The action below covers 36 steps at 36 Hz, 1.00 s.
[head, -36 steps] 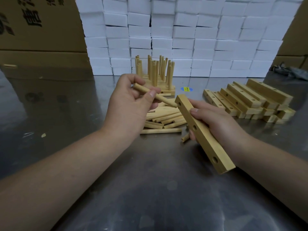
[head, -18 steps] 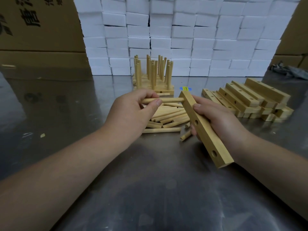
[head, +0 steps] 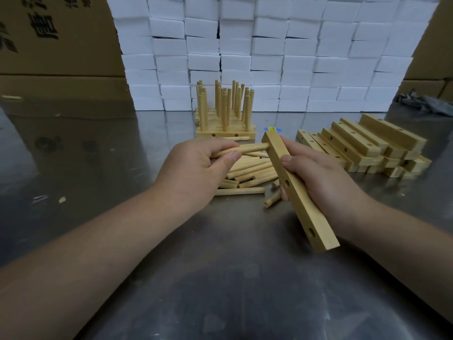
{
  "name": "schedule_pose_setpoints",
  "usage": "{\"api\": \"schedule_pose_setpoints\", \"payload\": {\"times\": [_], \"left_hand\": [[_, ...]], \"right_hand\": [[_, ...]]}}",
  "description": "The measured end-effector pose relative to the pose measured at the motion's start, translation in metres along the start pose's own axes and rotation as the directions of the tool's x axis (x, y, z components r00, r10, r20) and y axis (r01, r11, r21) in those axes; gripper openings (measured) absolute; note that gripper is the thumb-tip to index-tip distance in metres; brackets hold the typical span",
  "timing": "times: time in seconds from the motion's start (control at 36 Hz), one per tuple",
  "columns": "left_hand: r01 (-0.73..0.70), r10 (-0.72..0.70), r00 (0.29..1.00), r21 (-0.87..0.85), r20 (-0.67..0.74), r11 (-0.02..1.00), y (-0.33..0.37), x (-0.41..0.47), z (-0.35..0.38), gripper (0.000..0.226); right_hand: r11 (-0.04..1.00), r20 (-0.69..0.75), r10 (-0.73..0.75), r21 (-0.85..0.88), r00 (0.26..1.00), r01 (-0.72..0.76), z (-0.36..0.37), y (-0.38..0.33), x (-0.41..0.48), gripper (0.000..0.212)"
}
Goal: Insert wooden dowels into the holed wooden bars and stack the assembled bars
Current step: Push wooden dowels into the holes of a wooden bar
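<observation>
My right hand (head: 318, 177) grips a holed wooden bar (head: 304, 200) tilted above the table, its far end raised. My left hand (head: 193, 168) holds a wooden dowel (head: 247, 149) lying level, whose tip meets the bar's side at the far-end hole. Two more holes show lower along the bar. Loose dowels (head: 247, 173) lie in a heap on the table just behind my hands. A stack of bars with upright dowels (head: 225, 114) stands farther back in the middle. A pile of plain holed bars (head: 362, 146) lies at the right.
The steel table (head: 232, 278) is reflective. White foam blocks (head: 257, 50) form a wall at the back. Cardboard boxes (head: 54, 35) stand at the far left and far right. A single dowel (head: 272, 201) lies near my right hand. Dark cloth (head: 426, 101) lies far right.
My left hand turned the dowel from slanted to level and brought its tip against the far-end hole of the bar. My right hand shifted the bar slightly away.
</observation>
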State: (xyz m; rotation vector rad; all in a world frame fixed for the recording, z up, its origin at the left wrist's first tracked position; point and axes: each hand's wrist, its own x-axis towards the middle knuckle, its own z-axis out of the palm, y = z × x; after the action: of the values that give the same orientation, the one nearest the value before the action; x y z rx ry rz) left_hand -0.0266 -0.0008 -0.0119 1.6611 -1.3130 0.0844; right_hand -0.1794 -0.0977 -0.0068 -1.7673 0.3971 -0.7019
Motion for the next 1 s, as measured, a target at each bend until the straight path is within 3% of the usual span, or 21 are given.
{"api": "schedule_pose_setpoints", "payload": {"times": [0.25, 0.42, 0.56, 0.69, 0.78, 0.89, 1.0], "left_hand": [[0.06, -0.057, 0.997, -0.047, 0.061, 0.997, -0.002, 0.001, -0.003, 0.01], [0.164, -0.153, 0.981, -0.088, 0.123, 0.982, 0.003, 0.003, -0.006, 0.021], [0.235, -0.195, 0.958, -0.187, 0.211, 0.954, 0.005, 0.004, -0.01, 0.02], [0.286, -0.242, 0.948, -0.224, 0.205, 0.932, 0.004, 0.004, -0.007, 0.02], [0.239, -0.226, 0.967, -0.109, 0.119, 0.965, 0.001, 0.006, -0.005, 0.012], [0.19, -0.192, 0.981, 0.049, 0.031, 0.981, -0.006, 0.008, -0.006, 0.041], [0.052, -0.089, 0.991, 0.321, 0.102, 0.946, -0.006, 0.006, -0.005, 0.025]], "right_hand": [[0.982, -0.026, -0.081, -0.175, 0.996, 0.075, 0.0, 0.004, 0.001, 0.042], [0.965, -0.007, -0.114, -0.238, 0.993, 0.109, -0.001, 0.006, 0.001, 0.041], [0.959, -0.006, -0.112, -0.261, 0.994, 0.106, 0.001, 0.006, -0.001, 0.041], [0.979, -0.061, -0.06, -0.198, 0.996, 0.047, 0.002, 0.007, 0.0, 0.042], [0.995, -0.114, -0.024, -0.102, 0.993, 0.012, 0.004, 0.011, 0.004, 0.037], [0.997, -0.27, 0.066, 0.056, 0.96, -0.053, 0.0, 0.015, 0.015, 0.033], [0.976, -0.406, 0.148, 0.206, 0.902, -0.067, -0.019, 0.018, 0.026, 0.024]]}}
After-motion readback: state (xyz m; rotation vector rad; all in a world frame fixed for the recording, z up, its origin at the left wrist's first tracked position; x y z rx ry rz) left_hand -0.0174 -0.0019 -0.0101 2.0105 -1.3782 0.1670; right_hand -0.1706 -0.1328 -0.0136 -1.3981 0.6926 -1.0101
